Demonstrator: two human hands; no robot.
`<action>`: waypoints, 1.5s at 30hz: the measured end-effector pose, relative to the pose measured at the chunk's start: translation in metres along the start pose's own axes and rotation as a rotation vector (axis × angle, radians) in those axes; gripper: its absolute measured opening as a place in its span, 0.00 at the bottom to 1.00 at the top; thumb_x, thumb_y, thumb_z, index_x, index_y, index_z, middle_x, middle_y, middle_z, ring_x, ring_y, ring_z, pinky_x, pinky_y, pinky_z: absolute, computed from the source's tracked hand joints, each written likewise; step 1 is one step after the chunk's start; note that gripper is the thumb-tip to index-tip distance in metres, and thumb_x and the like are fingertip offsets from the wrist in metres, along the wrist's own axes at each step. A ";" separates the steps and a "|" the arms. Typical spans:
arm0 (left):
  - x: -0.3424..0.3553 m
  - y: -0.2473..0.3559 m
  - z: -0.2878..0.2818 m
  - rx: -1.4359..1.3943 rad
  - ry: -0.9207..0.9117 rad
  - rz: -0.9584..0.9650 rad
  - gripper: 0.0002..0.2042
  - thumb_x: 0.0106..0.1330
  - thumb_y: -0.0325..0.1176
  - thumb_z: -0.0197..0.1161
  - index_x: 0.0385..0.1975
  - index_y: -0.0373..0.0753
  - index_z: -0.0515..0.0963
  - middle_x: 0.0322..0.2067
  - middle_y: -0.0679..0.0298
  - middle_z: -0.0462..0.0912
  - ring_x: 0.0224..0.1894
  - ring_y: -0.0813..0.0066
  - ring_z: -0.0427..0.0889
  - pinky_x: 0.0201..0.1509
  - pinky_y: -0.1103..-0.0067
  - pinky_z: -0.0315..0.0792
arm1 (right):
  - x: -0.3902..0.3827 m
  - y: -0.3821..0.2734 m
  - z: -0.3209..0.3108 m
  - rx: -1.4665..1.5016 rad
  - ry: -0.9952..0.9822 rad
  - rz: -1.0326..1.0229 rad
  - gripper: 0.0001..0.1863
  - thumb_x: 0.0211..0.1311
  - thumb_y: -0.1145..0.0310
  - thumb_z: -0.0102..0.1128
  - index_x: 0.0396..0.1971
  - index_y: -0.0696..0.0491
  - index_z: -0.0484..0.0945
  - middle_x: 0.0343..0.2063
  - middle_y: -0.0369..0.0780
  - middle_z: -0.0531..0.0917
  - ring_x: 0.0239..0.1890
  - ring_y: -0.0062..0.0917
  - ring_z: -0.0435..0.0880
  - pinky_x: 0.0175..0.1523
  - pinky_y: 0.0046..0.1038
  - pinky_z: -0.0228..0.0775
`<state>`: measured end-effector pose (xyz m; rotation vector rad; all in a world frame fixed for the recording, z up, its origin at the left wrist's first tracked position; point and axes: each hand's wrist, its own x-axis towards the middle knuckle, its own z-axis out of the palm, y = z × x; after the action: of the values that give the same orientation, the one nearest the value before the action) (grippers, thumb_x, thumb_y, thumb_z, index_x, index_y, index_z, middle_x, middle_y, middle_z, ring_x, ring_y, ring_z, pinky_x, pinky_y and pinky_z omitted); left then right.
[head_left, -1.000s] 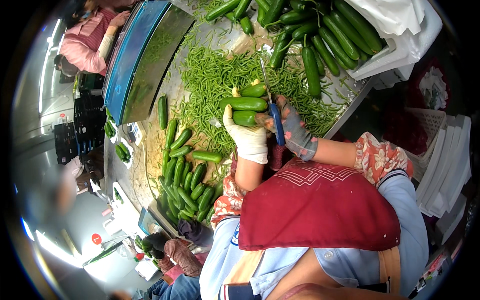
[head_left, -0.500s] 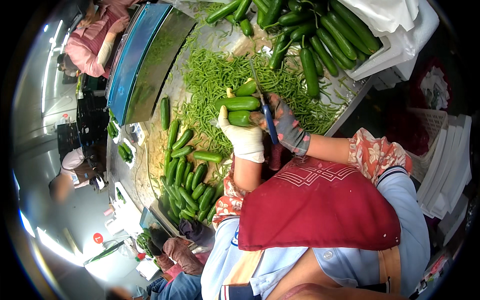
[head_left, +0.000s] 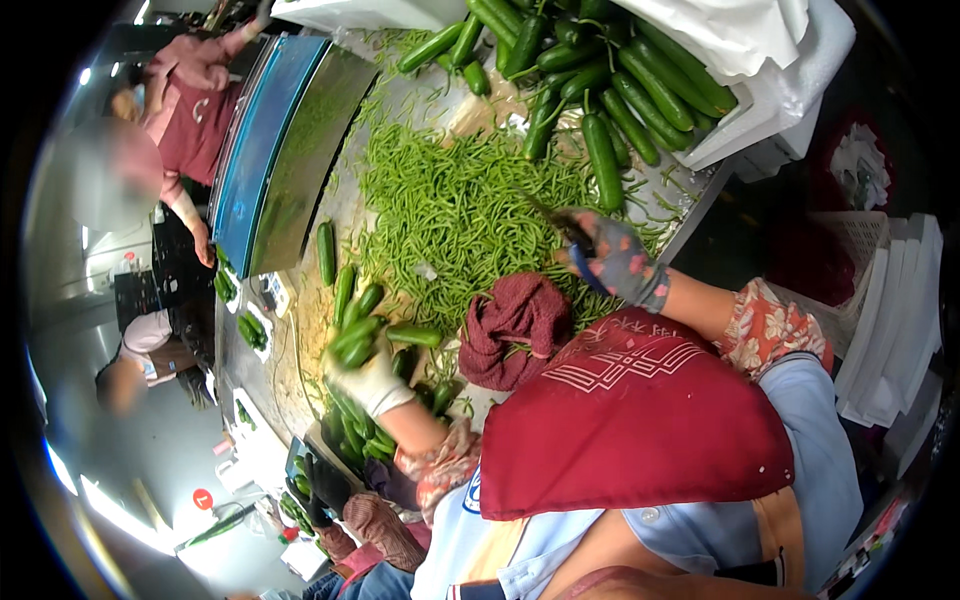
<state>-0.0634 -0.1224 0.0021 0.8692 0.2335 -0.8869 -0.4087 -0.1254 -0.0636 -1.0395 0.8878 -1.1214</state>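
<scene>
My left hand (head_left: 366,381), in a white glove and slightly blurred, is closed round a few short cucumbers (head_left: 352,342) above the left part of the table. Beneath and beside it lies a pile of cut cucumbers (head_left: 358,432). In a grey glove with pink patches, my right hand (head_left: 628,265) grips blue-handled scissors (head_left: 545,211), whose blades point up and left over a wide heap of thin green beans (head_left: 445,185). Part of the handle is hidden by the fingers. Between my hands, near my apron, sits a bunched maroon cloth (head_left: 515,330).
Long cucumbers (head_left: 603,160) spill from a white foam box (head_left: 745,140) at the far right. A blue-edged metal partition (head_left: 290,150) stands at the far left. Another person's dark-gloved hand (head_left: 328,485) is at the lower left, and other people stand beyond the table.
My left hand has carried the cucumbers from beside the scissors leftward and nearer, to the cut pile. My right hand has shifted right with the scissors. The maroon cloth is now uncovered.
</scene>
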 end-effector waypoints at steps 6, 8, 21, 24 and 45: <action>0.057 0.105 -0.073 0.452 -0.253 0.080 0.17 0.63 0.42 0.48 0.45 0.38 0.71 0.50 0.47 0.70 0.54 0.52 0.69 0.60 0.57 0.60 | 0.010 -0.032 -0.067 -0.968 0.429 -0.237 0.29 0.52 0.59 0.60 0.52 0.58 0.66 0.35 0.47 0.78 0.37 0.36 0.78 0.42 0.32 0.70; 0.071 0.092 -0.057 0.584 -0.065 0.361 0.15 0.66 0.33 0.45 0.49 0.33 0.68 0.53 0.46 0.68 0.54 0.52 0.69 0.60 0.60 0.64 | 0.021 -0.013 -0.072 -1.263 0.530 -0.310 0.29 0.50 0.60 0.60 0.51 0.57 0.66 0.33 0.45 0.78 0.32 0.37 0.78 0.39 0.34 0.70; -0.016 -0.282 0.137 2.052 -1.494 0.823 0.23 0.54 0.42 0.64 0.47 0.36 0.72 0.40 0.49 0.78 0.42 0.56 0.78 0.47 0.71 0.71 | 0.024 0.071 -0.081 0.995 -0.246 -0.157 0.36 0.57 0.67 0.58 0.61 0.60 0.50 0.43 0.46 0.70 0.40 0.24 0.74 0.47 0.24 0.70; 0.004 -0.299 0.146 2.161 -1.525 0.611 0.21 0.51 0.41 0.64 0.42 0.35 0.73 0.32 0.50 0.79 0.37 0.55 0.79 0.42 0.68 0.72 | 0.003 0.047 -0.071 0.661 0.006 0.002 0.38 0.59 0.63 0.57 0.62 0.62 0.46 0.43 0.48 0.71 0.40 0.25 0.75 0.51 0.24 0.67; -0.059 -0.159 0.048 0.146 -0.356 -1.065 0.26 0.58 0.42 0.58 0.49 0.27 0.64 0.37 0.54 0.76 0.38 0.63 0.77 0.46 0.70 0.73 | 0.016 -0.002 0.002 0.468 -0.106 -0.097 0.20 0.55 0.66 0.56 0.47 0.56 0.67 0.24 0.35 0.75 0.20 0.17 0.72 0.25 0.14 0.65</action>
<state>-0.2290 -0.1757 -0.0261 0.6734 0.3254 -2.0481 -0.4037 -0.1408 -0.0620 -0.7487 0.4606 -1.2665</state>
